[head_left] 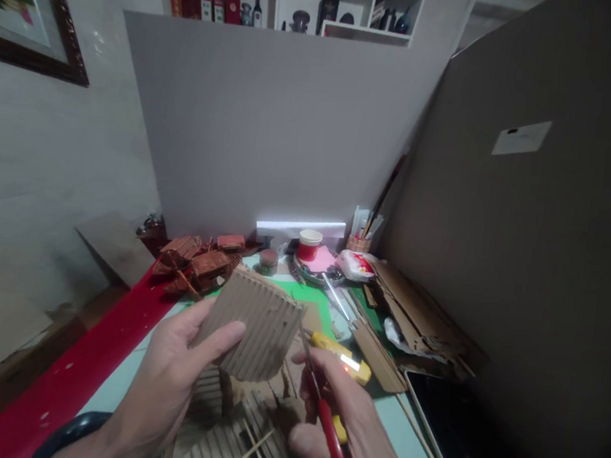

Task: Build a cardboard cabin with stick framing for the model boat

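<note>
My left hand (174, 361) grips a piece of corrugated cardboard (258, 326), thumb on its ribbed face and fingers behind it. The piece is tilted up, with ragged upper and right edges. In my right hand (343, 410) is a slim red-handled tool (330, 438); its thin dark tip points up close to the cardboard's right edge. Whether the tip touches the edge I cannot tell. Below both hands lies a ribbed cardboard construction (219, 451) with crossed thin sticks (257, 445) on top. Just beyond my right hand is a yellow glue gun (343, 357), partly hidden by that hand.
Reddish-brown model pieces (207, 262) stand at the back left on a red strip (99, 341). Behind are a red and white cup (309, 245) and a small jar (268, 261). Cardboard sheets (418, 308) and a black flat panel (453, 430) lie on the right. Grey boards (283, 131) enclose the table.
</note>
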Motion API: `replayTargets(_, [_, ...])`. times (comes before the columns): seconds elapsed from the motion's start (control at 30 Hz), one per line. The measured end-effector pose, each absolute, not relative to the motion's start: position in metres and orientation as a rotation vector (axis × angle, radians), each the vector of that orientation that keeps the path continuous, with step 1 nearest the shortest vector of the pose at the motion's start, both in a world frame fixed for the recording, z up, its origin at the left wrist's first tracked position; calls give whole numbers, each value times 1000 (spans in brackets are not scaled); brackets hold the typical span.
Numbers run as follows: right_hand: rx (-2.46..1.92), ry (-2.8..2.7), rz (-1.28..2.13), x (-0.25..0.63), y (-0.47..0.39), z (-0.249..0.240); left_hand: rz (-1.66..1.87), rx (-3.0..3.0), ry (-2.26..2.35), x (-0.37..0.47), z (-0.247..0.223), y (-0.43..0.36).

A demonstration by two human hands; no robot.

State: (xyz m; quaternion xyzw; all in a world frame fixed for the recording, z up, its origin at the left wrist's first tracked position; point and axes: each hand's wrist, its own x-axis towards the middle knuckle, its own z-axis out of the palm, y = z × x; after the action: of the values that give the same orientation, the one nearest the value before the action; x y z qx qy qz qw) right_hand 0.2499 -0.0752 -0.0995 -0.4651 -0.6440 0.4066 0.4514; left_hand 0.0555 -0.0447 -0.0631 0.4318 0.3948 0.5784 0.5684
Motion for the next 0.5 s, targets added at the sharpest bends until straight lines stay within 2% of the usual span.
replayTargets(0.27, [-1108,-1626,882,251,-72,-112,1341,1021,964,63,-66,-51])
replayTargets(0.5, [-1120,-1672,1000,250,-74,-101,1329,923,937,65,-73,-52])
